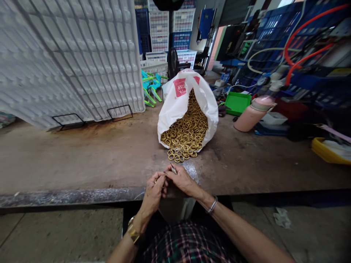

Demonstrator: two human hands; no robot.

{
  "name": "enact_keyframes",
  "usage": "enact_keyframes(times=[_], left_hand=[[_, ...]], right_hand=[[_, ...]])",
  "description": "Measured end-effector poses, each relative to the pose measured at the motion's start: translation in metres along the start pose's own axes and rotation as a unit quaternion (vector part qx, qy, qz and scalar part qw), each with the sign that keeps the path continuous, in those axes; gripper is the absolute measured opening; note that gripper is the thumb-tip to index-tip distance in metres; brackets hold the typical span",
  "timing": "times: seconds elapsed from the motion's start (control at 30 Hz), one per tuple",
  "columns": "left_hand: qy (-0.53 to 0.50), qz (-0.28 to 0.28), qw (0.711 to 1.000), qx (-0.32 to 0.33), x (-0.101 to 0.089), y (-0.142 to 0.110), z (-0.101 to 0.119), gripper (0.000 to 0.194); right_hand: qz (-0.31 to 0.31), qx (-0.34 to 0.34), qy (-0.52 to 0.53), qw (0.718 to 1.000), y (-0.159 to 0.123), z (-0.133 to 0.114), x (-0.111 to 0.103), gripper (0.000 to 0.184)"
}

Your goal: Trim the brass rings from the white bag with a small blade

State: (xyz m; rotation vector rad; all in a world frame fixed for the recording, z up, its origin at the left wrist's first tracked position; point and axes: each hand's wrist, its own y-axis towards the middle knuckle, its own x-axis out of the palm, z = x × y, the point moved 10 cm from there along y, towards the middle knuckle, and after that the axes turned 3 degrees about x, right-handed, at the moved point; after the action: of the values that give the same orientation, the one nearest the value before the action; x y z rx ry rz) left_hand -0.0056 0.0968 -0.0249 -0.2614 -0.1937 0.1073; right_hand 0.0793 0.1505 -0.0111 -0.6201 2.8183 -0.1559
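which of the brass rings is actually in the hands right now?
The single ring pinched in the left hand, beside the small tool held by the right hand. All other rings lie in or spill from the white bag.

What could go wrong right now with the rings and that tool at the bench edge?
The left hand pinches a ring beside the small tool in the right hand; a slip might jab a finger. They work over the bench edge, so a dropped ring may fall. Loose rings spilling from the bag could roll.
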Motion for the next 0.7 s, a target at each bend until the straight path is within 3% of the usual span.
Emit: enact_keyframes(times=[0.47,0.7], left_hand=[[-0.088,-0.051,0.995,-0.006,0.008,-0.005,0.002,0.028],[-0.132,-0.073,0.989,-0.006,0.007,-0.007,0.001,0.028]], right_hand=[[-0.004,0.002,0.048,0.999,-0.002,-0.004,0.001,0.014],[-0.001,-0.011,0.021,1.000,-0.003,-0.008,0.001,0.016]])
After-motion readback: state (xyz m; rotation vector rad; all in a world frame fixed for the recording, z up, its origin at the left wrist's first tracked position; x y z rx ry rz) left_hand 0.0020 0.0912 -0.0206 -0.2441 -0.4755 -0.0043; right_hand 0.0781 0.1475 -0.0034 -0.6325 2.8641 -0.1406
